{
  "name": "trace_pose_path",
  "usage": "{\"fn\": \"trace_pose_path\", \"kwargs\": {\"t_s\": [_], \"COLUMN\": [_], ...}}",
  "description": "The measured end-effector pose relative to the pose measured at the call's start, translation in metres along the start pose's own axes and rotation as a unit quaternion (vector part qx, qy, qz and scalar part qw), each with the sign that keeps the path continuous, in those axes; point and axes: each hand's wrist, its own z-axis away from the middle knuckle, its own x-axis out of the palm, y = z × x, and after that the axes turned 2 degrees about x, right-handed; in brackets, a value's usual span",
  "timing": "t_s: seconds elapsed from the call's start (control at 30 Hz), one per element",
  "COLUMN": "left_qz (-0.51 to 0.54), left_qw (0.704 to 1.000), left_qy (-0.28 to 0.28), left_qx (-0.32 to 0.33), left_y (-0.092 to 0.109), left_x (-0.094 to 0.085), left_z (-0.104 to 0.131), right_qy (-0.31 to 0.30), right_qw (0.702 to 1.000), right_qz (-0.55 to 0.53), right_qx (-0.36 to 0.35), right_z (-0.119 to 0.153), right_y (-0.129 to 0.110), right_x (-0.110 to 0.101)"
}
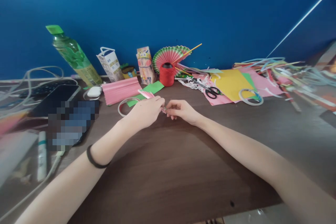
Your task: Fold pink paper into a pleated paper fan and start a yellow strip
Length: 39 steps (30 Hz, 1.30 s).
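My left hand [149, 110] is closed around a narrow pleated strip of pink paper [146, 93] with a green and white edge, its far end sticking out above the knuckles. Close by on the right, my right hand [182, 112] has its thumb and fingers pinched together at the near end of that strip; what lies between these fingertips is too small to make out. Behind both hands stands a spool of red thread [167, 75]. A roll of clear tape [123, 107] and a green paper piece [154, 86] lie by my left hand.
At the back, a finished pink-green paper fan [168, 56] leans on the blue wall. Left of it are pleated pink paper [122, 90], cartons and a green bottle [76, 57]. Scissors [212, 91], yellow paper [231, 84] and another tape roll [251, 102] lie right; phone [76, 122] left.
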Motion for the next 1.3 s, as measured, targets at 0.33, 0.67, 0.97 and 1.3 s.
{"fn": "trace_pose_path", "kwargs": {"t_s": [0.33, 0.67, 0.97, 1.3], "left_qz": [-0.024, -0.046, -0.061, -0.054], "left_qw": [0.999, 0.999, 0.998, 0.998], "left_qy": [-0.026, 0.012, 0.013, 0.024], "left_qx": [-0.002, 0.013, 0.009, 0.002], "left_y": [0.006, 0.01, 0.012, 0.007], "left_x": [-0.007, -0.002, -0.002, -0.004], "left_z": [0.0, 0.002, 0.001, 0.001], "right_qy": [-0.011, -0.006, 0.005, 0.018], "right_qw": [1.0, 0.999, 1.0, 1.0], "right_qz": [0.023, 0.038, 0.03, 0.003], "right_qx": [0.003, -0.001, 0.002, 0.007], "right_z": [0.001, 0.002, 0.001, 0.0], "right_y": [0.0, -0.003, -0.002, -0.001], "right_x": [0.0, 0.001, 0.004, 0.002]}}
